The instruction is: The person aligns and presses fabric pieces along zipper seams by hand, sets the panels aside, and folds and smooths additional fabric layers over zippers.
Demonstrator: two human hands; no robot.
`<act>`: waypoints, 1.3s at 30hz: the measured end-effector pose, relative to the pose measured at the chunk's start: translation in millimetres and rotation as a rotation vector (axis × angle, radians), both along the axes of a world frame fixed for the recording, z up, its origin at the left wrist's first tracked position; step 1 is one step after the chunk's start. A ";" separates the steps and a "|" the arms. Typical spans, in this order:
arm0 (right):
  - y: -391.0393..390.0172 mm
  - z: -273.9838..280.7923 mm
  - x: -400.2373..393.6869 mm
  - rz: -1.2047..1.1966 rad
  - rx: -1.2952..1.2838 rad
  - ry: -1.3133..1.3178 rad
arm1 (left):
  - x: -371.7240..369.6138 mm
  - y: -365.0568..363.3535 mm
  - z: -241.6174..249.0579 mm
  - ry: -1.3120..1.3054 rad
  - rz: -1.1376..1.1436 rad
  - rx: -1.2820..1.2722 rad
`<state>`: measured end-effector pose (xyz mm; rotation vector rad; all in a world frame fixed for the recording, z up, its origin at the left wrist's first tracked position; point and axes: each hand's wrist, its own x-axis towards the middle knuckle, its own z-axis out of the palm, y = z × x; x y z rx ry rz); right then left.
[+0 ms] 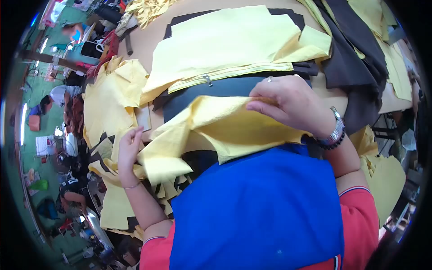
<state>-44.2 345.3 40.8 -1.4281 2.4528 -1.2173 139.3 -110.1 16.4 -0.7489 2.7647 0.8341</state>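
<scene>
My right hand pinches the edge of a yellow leather piece between thumb and fingers. The piece hangs folded in front of the blue apron, its left end blurred by motion. At its left side my left hand is raised with fingers closed; what they hold, if anything, I cannot make out. Beyond lies a larger yellow leather panel over dark pieces. Along its near edge runs a yellow zipper with a metal slider. A dark sheet lies partly under the panel.
Yellow leather scraps cover the table's left side. Dark brown leather drapes at the right. A hammer-like tool and a red basket are at the upper left. Other people sit at work stations on the far left.
</scene>
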 end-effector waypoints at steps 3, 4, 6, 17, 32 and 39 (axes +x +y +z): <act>-1.5 -15.3 -4.7 -0.027 0.012 -0.047 | -41.9 87.4 9.2 0.442 -0.077 0.100; -2.9 -21.4 -5.6 -0.027 -0.015 -0.048 | -55.1 120.7 18.5 0.474 -0.225 0.042; -4.3 -25.0 -7.5 -0.026 -0.040 -0.061 | -73.4 167.6 15.1 0.527 -0.442 0.006; 18.9 -34.9 -15.1 -0.083 0.226 -0.012 | -81.2 222.3 -17.1 0.567 -0.646 -0.169; -1.0 -21.2 -7.4 0.010 0.032 -0.468 | -45.3 134.1 52.9 -0.221 -0.305 0.794; -15.0 -54.7 -13.6 -0.071 0.118 -0.478 | -79.8 99.3 13.9 -0.201 -0.254 0.408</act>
